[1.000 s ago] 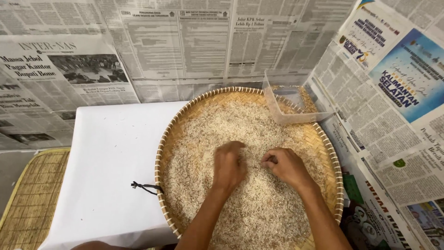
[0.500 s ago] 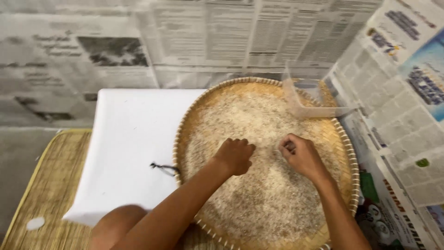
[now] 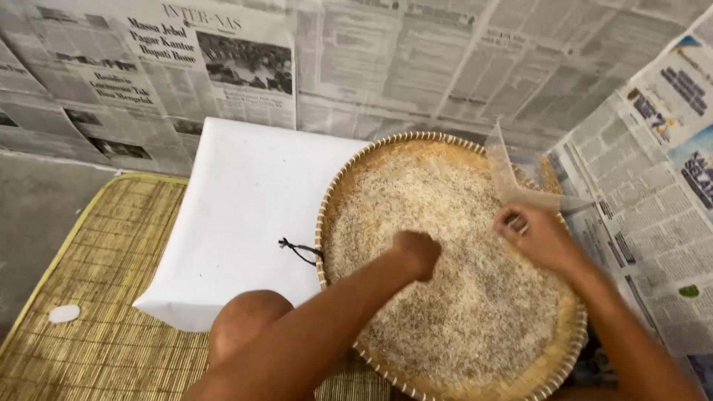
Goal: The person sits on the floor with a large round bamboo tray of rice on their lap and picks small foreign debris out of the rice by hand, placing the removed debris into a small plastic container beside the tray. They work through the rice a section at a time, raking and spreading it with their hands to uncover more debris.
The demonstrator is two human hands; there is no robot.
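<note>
Two hands over one round woven tray (image 3: 338, 193):
- left hand (image 3: 420, 252): fingers curled together, pressed in rice (image 3: 460, 297)
- right hand (image 3: 538, 236): fingers pinched together above rice, beside clear plastic container (image 3: 512, 174)

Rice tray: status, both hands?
Left hand fisted on rice. Right hand pinched near clear plastic container. Woven tray partly on white cloth.

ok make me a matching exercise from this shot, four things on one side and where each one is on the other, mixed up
Things:
1. left hand
2. right hand
3. black cord
4. small white disc

Places:
A. on the woven mat, far left
B. closed, resting on the rice mid-tray
C. at the woven tray left rim, over the white cloth
D. by the clear plastic container at the tray's right side

Pairs: 1-B, 2-D, 3-C, 4-A
</note>
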